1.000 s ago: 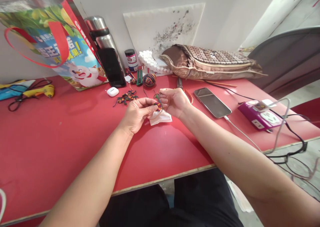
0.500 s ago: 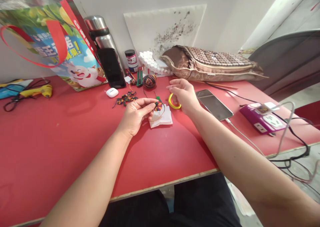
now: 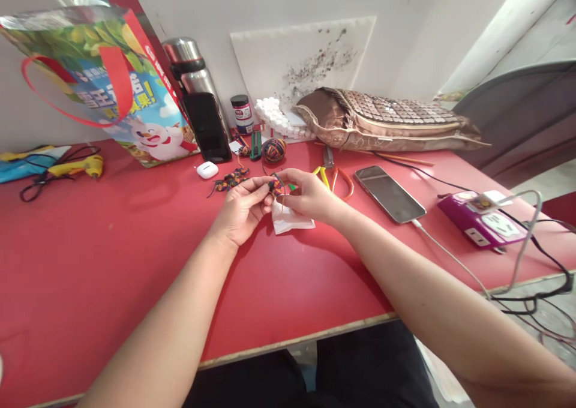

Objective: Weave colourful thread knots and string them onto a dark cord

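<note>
My left hand [image 3: 243, 213] pinches a small multicoloured crochet piece [image 3: 276, 185] between thumb and fingers. On the piece's right side my right hand [image 3: 312, 199] has its fingers bent round the edge, thumb below, so both hands hold it. A small green thing [image 3: 292, 187] shows beside the right fingers, mostly hidden. A strand of yarn hangs under the piece. Beneath the hands lies a white paper packet [image 3: 293, 222]. Behind them sit a multicoloured yarn ball [image 3: 274, 150] and, to the left, more crocheted pieces [image 3: 231, 179].
Pliers [image 3: 344, 183] with orange and yellow handles lie right of my hand. Farther right are a phone [image 3: 389, 193] on a cable and a purple power strip [image 3: 488, 222]. A white earbud case [image 3: 207, 170], upright phone [image 3: 207, 126], steel flask [image 3: 191, 66] and bag [image 3: 155, 135] stand left.
My right hand moved off the crochet piece to the right, fingers spread, then came back onto it. The left hand kept hold of the piece, which is now turned.
</note>
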Demonstrator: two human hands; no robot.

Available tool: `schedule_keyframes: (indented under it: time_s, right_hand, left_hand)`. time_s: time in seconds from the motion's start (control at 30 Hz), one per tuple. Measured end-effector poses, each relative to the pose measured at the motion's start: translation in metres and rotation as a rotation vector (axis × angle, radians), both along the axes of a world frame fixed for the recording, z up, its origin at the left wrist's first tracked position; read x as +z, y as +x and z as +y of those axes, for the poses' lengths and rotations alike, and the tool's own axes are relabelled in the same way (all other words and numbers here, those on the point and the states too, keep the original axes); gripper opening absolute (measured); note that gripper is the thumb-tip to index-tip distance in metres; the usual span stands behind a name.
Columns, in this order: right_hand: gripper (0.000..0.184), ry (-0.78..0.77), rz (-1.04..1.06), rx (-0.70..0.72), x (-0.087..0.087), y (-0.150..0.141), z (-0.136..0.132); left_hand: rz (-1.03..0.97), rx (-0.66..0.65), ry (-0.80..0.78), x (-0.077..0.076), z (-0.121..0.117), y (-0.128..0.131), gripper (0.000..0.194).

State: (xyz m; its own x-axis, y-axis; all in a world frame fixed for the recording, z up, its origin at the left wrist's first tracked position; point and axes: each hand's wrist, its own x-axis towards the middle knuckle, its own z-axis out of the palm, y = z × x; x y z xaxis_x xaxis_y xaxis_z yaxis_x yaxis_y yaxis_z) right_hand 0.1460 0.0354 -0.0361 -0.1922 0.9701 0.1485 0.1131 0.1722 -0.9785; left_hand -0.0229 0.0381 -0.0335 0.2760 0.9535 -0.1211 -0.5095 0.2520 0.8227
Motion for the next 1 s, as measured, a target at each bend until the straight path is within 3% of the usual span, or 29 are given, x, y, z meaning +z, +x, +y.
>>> schedule_keyframes:
  time_s: [0.07,0.17,0.3,0.4,0.5,0.6,0.7,0.83,1.0]
  right_hand:
    - [0.007,-0.018,-0.064,-0.027,-0.001,0.0,0.002]
    - [0.024,-0.134,-0.043,-0.078,0.002,0.007,0.004]
    - [0.026,-0.381,0.385,-0.069,0.012,0.014,0.004]
    - [0.032,-0.568,0.706,0.046,0.019,0.013,0.003]
    - [0.044,-0.736,0.904,0.18,0.022,0.01,0.002]
    - [0.042,-0.851,1.029,0.204,0.022,0.01,0.002]
    - [0.036,-0.895,1.064,0.149,0.023,0.012,0.003]
    - [0.032,-0.873,0.931,0.12,0.025,0.013,0.002]
    - [0.03,-0.869,0.798,0.084,0.025,0.011,0.001]
  left_hand:
    - [-0.007,-0.014,-0.007,0.0,0.0,0.0,0.02]
    - [-0.005,-0.042,-0.019,0.0,-0.001,-0.001,0.021]
    - [0.009,-0.085,0.007,-0.001,-0.002,-0.002,0.02]
    - [0.017,-0.121,0.057,-0.002,-0.003,-0.001,0.027]
    - [0.033,-0.166,0.104,-0.001,-0.005,0.0,0.03]
    - [0.042,-0.178,0.113,0.0,-0.006,0.0,0.029]
    - [0.088,-0.209,0.105,0.002,-0.009,0.0,0.031]
    - [0.243,-0.266,0.127,0.003,-0.013,0.003,0.033]
    - [0.355,-0.203,0.107,0.001,-0.013,0.006,0.029]
